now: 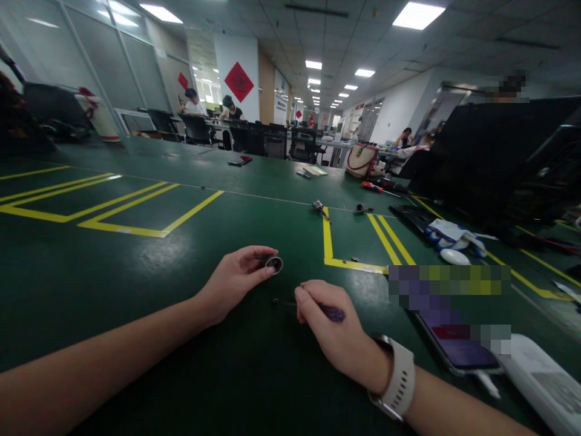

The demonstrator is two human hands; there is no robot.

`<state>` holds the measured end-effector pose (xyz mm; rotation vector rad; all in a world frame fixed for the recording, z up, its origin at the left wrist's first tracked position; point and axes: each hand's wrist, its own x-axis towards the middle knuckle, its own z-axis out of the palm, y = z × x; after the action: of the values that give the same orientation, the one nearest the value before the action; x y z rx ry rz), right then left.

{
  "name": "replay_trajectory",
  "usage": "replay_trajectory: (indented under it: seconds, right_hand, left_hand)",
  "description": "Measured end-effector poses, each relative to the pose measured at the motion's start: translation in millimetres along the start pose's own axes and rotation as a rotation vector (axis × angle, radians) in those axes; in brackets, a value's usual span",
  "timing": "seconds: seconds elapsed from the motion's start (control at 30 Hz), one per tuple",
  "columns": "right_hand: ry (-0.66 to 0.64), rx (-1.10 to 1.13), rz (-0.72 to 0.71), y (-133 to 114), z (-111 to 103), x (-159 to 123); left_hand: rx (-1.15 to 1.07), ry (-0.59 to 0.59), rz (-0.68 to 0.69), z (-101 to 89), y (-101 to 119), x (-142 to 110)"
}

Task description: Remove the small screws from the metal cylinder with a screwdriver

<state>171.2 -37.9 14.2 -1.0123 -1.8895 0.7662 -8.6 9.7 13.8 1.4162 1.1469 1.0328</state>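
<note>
My left hand (236, 280) rests on the green table (136, 290) and pinches a small round metal ring part (273, 263) between thumb and fingertips. To its right, my right hand (329, 327) is closed around a thin screwdriver with a purple handle (333, 313). The tool's tip points left toward a tiny dark screw (275, 301) lying on the table between the two hands. A pale watch (399, 378) sits on my right wrist.
A phone (458, 348) lies at the right beside a white box (544, 381). Farther back lie small metal parts (320, 208), a red-handled screwdriver (373, 187), gloves (449, 233) and a handbag (362, 160). Yellow lines mark the table. People sit at desks beyond.
</note>
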Motion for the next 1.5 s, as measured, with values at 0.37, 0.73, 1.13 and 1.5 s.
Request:
replay_trajectory:
  seconds: [0.37, 0.73, 1.13, 1.5]
  right_hand:
    - [0.088, 0.01, -0.138, 2.2, 0.1, -2.1]
    - [0.037, -0.051, -0.206, 4.9, 5.1, -1.8]
    - [-0.012, -0.116, -0.238, 0.6, 5.2, -3.6]
    - [-0.026, -0.145, -0.228, 0.6, 6.2, -3.2]
  left_hand:
    - [-0.04, 0.045, -0.033, 1.2, 5.1, -4.2]
    - [0.11, 0.072, 0.016, 2.5, 7.2, -6.6]
    - [0.139, 0.101, 0.102, 3.3, 6.2, -5.6]
    - [0.153, 0.111, 0.124, 4.9, 6.0, -7.6]
